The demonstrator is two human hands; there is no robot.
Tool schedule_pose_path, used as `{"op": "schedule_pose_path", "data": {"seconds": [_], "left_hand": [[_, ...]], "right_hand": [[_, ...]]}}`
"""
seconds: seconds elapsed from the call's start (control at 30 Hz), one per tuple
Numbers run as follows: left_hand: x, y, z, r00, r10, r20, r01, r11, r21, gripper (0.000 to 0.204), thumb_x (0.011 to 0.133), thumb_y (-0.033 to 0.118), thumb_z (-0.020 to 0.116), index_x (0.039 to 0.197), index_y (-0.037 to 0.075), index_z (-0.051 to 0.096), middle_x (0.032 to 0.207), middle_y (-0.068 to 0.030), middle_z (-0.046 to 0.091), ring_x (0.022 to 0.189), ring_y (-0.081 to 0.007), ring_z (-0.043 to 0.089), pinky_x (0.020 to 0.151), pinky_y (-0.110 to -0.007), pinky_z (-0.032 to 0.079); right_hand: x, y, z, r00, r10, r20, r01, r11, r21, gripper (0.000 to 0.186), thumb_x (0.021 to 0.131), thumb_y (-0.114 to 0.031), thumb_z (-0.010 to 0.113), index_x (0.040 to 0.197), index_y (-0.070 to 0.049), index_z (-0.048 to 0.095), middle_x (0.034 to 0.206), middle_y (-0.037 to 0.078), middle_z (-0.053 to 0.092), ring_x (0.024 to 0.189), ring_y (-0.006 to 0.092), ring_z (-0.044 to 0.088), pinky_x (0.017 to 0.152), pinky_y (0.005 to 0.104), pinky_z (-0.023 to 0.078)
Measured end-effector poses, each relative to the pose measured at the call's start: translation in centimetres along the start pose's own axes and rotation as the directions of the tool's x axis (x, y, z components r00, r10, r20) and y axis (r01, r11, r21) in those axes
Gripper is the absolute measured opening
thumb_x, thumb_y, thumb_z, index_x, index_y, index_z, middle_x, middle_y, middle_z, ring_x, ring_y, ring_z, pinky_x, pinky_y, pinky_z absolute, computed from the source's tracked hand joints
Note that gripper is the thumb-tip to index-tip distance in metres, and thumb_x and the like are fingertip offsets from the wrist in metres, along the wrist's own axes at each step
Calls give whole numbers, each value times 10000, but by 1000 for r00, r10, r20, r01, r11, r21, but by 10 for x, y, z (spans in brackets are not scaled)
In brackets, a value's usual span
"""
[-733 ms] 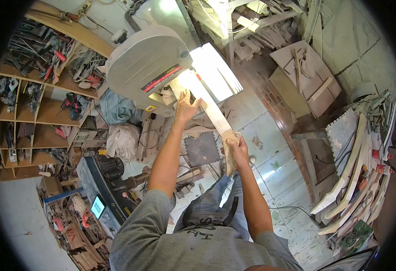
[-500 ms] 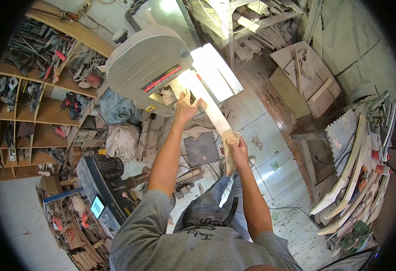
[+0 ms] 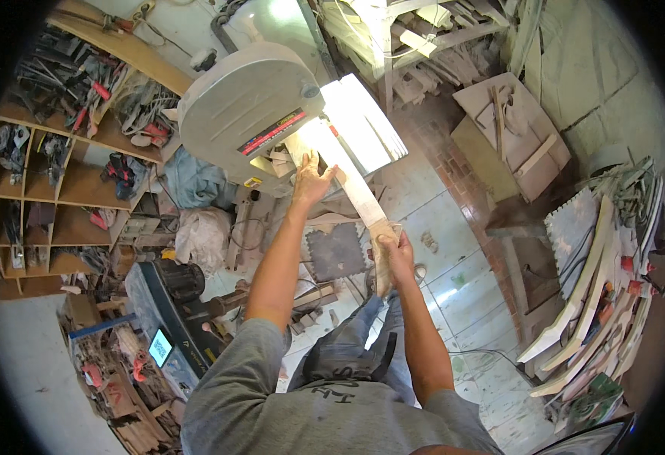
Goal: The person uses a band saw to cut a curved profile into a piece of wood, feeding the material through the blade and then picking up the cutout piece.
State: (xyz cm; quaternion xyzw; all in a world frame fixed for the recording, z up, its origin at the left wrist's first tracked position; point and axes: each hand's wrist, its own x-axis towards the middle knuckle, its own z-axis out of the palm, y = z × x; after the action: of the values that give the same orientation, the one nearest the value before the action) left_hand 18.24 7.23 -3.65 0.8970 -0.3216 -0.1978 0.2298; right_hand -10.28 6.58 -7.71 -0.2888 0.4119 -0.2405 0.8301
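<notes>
Wooden shelves (image 3: 80, 176) are standing left of the tiled floor (image 3: 465, 296). Since a moment ago, the view is shifting slightly, while the pale wooden strip (image 3: 359, 195) is staying almost put, slanting from the lamplit grey machine (image 3: 237, 102) towards the near side; any sliding is apparently pausing. The left hand (image 3: 312, 183) is resting spread fingers on it; the right hand (image 3: 399, 256) is clamping its fingers around the nearer part.

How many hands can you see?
2: the left hand on the pale wooden board, near the grey machine; the right hand gripping it toward its near end.
</notes>
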Motion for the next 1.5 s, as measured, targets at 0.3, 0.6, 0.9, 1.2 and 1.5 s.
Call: {"op": "schedule_pose_path", "data": {"seconds": [0.3,0.6,0.9,1.2,1.5], "left_hand": [[3,-3,1,994,104,-23,-104,994,-27,939,947,558,630,1572,-71,323,1596,-350,332,1551,-412,244,1268,-452,187],[5,-26,21,947,256,-192,-263,965,-7,910,966,542,621,1539,-110,348,1574,-341,373,1504,-444,313,1244,-480,236],[12,-17,22,894,310,-324,-302,950,79,665,876,406,702,1310,-60,511,1331,-285,553,1282,-432,495,1116,-499,373],[9,-14,21,869,303,-392,-303,951,63,584,852,377,711,1222,-45,549,1266,-265,582,1224,-419,525,1077,-492,404],[13,-15,24,868,290,-403,-285,956,75,636,849,383,710,1270,-64,547,1308,-287,575,1267,-424,514,1112,-493,385]], "right_hand": [[3,3,-2,999,-45,4,45,999,-15,422,924,-69,666,1328,-49,548,1029,90,693,739,197,698,621,342,615],[3,4,0,1000,-30,2,30,999,-17,408,914,-85,681,1301,-53,557,1016,87,682,707,210,693,638,349,621],[6,8,-5,1000,-18,-8,18,1000,-12,421,912,-90,683,1311,-53,556,1021,80,679,701,199,686,627,343,613],[6,12,-3,1000,-22,-3,22,1000,17,412,916,-81,683,1303,-53,543,977,84,696,703,188,689,613,328,590],[6,10,1,1000,-1,-25,2,1000,18,404,919,-62,679,1304,-58,555,984,71,698,698,182,687,618,323,593]]}}
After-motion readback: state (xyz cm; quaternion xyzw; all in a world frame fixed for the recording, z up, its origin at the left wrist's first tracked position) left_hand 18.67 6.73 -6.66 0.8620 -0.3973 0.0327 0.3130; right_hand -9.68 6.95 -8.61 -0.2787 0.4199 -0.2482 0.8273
